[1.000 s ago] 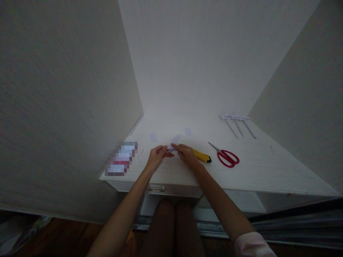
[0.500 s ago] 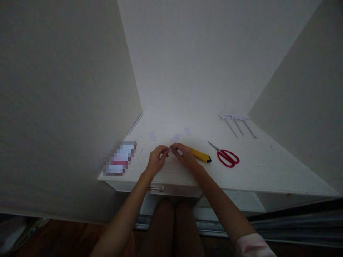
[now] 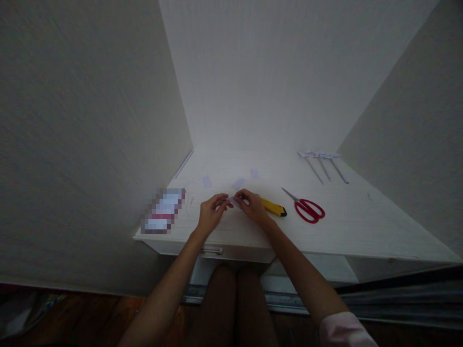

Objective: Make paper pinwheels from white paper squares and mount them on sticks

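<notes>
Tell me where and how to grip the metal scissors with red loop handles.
Best by the red loop handles, from the near right: the scissors lie flat, loops toward that side, pointed blades aimed far left. The yellow, black-ended cutter lies on their left, probably making that side awkward.

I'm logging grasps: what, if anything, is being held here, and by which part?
A small pale piece, probably paper: the left hand appears to pinch its left end, the right hand its right end.
</notes>
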A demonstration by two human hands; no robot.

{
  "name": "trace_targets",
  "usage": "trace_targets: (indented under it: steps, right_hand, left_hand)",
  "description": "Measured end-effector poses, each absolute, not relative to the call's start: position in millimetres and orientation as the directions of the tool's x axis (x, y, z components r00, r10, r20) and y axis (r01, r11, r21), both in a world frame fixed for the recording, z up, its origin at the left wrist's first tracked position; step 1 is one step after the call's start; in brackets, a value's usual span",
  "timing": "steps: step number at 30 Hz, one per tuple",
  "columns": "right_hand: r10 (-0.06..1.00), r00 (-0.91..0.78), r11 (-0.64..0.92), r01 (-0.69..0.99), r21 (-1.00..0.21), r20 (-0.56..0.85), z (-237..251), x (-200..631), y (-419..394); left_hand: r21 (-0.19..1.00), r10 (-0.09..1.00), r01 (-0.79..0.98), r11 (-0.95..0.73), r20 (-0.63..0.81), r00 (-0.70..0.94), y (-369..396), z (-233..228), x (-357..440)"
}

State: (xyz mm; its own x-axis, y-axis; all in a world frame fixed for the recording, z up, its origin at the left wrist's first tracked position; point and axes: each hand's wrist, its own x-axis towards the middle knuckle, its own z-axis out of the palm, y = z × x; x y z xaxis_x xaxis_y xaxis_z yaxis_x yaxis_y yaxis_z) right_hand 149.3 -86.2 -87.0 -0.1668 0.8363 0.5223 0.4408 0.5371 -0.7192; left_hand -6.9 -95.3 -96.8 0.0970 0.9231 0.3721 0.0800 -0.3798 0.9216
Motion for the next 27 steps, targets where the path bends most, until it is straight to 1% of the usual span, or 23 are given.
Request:
trace_targets:
  steps: [4,11,16,21,27]
  right_hand:
    - [0.834,-0.173,0.539,0.454,-0.709,0.524,-87.6,149.4,-86.8]
    - [0.814,-0.174,0.561,0.484,-0.672,0.555,-90.7,149.0,-86.2]
    - [0.806,-0.169,0.566,0.498,-0.657,0.567,-93.2,148.6,-85.7]
    - [0.798,-0.194,0.579,0.512,-0.634,0.571,-95.0,148.2,-86.3]
    - [0.802,-0.191,0.569,0.537,-0.623,0.567,-97.1,148.1,-85.5]
  left_hand:
    - [0.922,0.927,0.096,-0.375,0.370,0.060,-94.9,-97.6,-6.8]
    - [0.929,0.932,0.070,-0.363,0.361,0.041,-95.2,-97.3,-6.8]
    - [0.952,0.952,0.025,-0.306,0.305,0.018,-95.8,-93.8,-5.3]
    - [0.972,0.971,-0.022,-0.234,0.235,0.045,-94.2,-94.1,-5.2]
    - [0.973,0.972,-0.005,-0.230,0.230,0.048,-92.7,-95.2,-6.8]
